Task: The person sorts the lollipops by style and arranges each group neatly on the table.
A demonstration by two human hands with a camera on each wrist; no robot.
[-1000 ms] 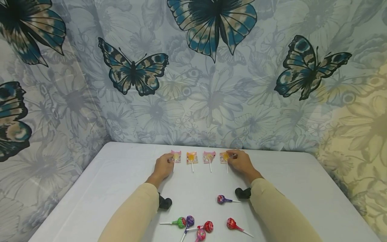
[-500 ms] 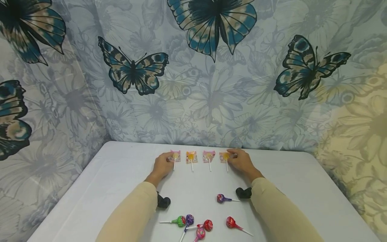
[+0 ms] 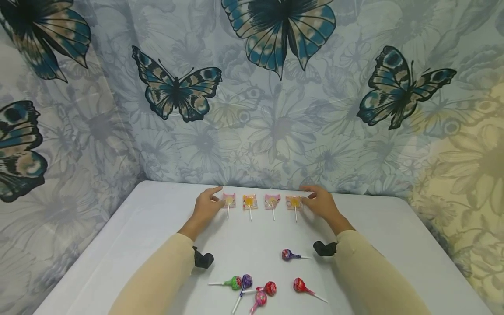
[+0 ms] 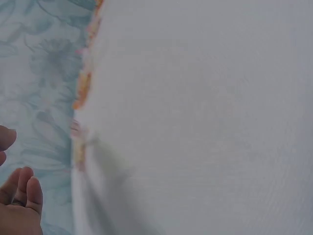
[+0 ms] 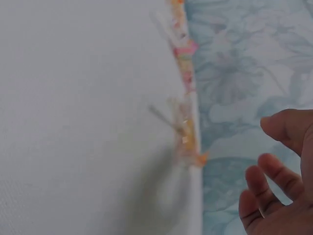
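Four flat wrapped lollipops lie in a row at the far side of the white table [image 3: 130, 245], sticks pointing toward me. My left hand [image 3: 208, 202] hovers just left of the leftmost flat lollipop [image 3: 229, 200], fingers relaxed and holding nothing. My right hand [image 3: 318, 201] sits just right of the rightmost flat lollipop [image 3: 294, 202], fingers loose and empty too. In the left wrist view my fingers [image 4: 22, 188] show at the bottom left, apart from the blurred lollipop row [image 4: 80, 90]. In the right wrist view my fingers [image 5: 276, 183] hang beside a wrapped lollipop [image 5: 187, 138].
Several round wrapped lollipops lie near me: a purple one [image 3: 287, 254], a green one [image 3: 235, 282], a red one [image 3: 299, 285] and others clustered by them. A butterfly-print curtain [image 3: 275, 109] hangs behind and to the left of the table.
Both hands have let go of the outer flat lollipops and drawn slightly outward, with fingers now spread and lifted. The lollipops stay in their row.
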